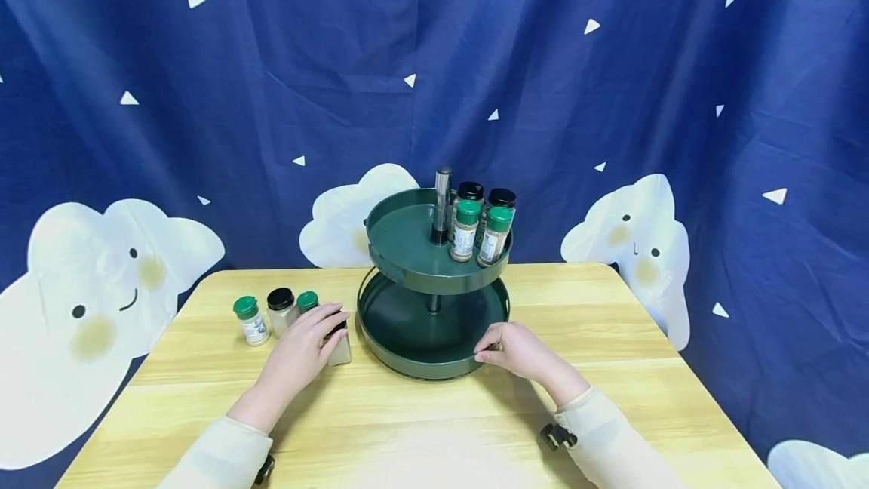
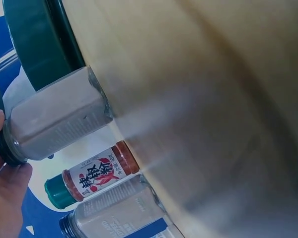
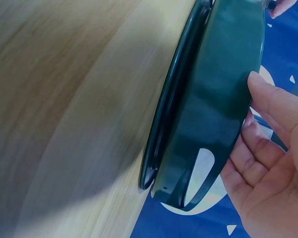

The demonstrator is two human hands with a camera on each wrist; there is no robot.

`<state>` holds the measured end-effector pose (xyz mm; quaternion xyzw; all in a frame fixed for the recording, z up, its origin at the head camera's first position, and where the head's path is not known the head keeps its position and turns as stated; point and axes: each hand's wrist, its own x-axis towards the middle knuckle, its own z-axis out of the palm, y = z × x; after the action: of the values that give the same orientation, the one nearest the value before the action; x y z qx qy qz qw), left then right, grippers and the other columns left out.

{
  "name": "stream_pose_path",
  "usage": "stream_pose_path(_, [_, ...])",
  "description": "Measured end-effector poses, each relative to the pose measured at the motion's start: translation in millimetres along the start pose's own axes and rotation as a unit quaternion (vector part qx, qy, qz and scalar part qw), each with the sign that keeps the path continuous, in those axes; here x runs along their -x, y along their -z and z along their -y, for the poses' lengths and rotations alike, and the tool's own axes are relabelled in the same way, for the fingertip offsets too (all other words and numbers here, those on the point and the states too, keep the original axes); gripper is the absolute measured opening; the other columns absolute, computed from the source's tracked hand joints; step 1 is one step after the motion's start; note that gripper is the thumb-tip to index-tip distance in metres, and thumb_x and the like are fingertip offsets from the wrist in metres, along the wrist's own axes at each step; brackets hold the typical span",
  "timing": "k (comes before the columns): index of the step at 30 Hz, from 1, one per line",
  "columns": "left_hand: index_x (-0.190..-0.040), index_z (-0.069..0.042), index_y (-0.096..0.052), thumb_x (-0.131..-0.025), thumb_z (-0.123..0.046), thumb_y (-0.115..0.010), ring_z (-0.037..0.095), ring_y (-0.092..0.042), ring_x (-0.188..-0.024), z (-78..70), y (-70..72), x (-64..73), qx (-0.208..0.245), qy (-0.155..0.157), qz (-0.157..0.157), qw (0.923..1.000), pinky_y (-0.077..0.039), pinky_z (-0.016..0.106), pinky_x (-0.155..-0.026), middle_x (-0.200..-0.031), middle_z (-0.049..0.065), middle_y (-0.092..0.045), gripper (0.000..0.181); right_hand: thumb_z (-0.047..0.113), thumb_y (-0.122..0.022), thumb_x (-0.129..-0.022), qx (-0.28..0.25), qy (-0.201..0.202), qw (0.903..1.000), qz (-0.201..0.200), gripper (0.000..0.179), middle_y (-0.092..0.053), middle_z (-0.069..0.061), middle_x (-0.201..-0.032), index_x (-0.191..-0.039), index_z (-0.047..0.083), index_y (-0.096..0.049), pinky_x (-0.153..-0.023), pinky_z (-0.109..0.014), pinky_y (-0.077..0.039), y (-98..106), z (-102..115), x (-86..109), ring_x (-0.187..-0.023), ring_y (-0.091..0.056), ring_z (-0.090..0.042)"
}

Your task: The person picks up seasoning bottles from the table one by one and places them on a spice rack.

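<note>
My left hand (image 1: pixel 304 344) grips a square glass spice jar (image 2: pixel 59 116) of pale powder by its black lid, just left of a two-tier green turntable rack. Fingers and thumb lie round the lid in the left wrist view. Beside that jar stand a green-capped shaker (image 2: pixel 102 174) of red powder and another black-lidded jar (image 1: pixel 281 312). At the front right of the rack, my right hand (image 1: pixel 519 352) pinches the rim of the lower tray (image 1: pixel 434 370). In the right wrist view its thumb lies on the outer wall, with fingers curled at the rim.
The upper tray (image 1: pixel 400 272) carries two green-capped shakers (image 1: pixel 464 240) and two black-lidded jars (image 1: pixel 501 198) on its right side, round a metal centre post (image 1: pixel 442 202). Another green-capped shaker (image 1: pixel 253 323) stands far left on the wooden table (image 1: pixel 611 398). A blue curtain (image 1: pixel 421 44) hangs behind.
</note>
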<state>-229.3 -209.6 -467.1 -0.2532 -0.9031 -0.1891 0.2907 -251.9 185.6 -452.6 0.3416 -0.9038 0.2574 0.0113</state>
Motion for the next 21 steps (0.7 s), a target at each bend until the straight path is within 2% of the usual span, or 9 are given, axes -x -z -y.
stream_pose_path(5, [-0.119, -0.004, -0.072, -0.087, -0.013, -0.079, 0.036, -0.062, -0.118, 1.4, 0.0, -0.7, 0.0, 0.001, 0.006, 1.0, -0.052, 0.052, -0.097, -0.127, 0.016, -0.066, 0.035, 0.017, -0.079, -0.087, -0.001, 0.003, 1.0, -0.001, 0.005, -0.067, 0.011, -0.083, -0.087, 0.011, -0.08, -0.08, -0.033, -0.057, -0.8, -1.0, -0.1, -0.083, -0.066, -0.011])
stream_pose_path(11, [-0.12, -0.004, -0.072, -0.087, -0.014, -0.079, 0.035, -0.063, -0.116, 2.0, 1.3, -1.8, -0.006, 0.002, 0.014, 0.9999, -0.053, 0.052, -0.096, -0.126, 0.015, -0.066, 0.035, 0.019, -0.079, -0.087, -0.005, 0.004, 1.0, -0.003, 0.009, -0.067, 0.01, -0.083, -0.087, 0.01, -0.08, -0.08, -0.037, -0.057, -1.8, -2.5, 0.2, -0.084, -0.068, -0.017])
stream_pose_path(21, [-0.112, -0.003, -0.075, -0.083, -0.011, -0.082, 0.034, -0.067, -0.109, 1.5, 2.0, -3.7, -0.016, -0.023, -0.001, 0.9996, -0.056, 0.049, -0.091, -0.119, 0.015, -0.07, 0.031, 0.02, -0.078, -0.088, -0.003, 0.008, 1.0, -0.003, 0.009, -0.068, 0.01, -0.083, -0.087, 0.011, -0.08, -0.08, -0.035, -0.057, -1.8, -3.5, 0.1, -0.084, -0.067, -0.015])
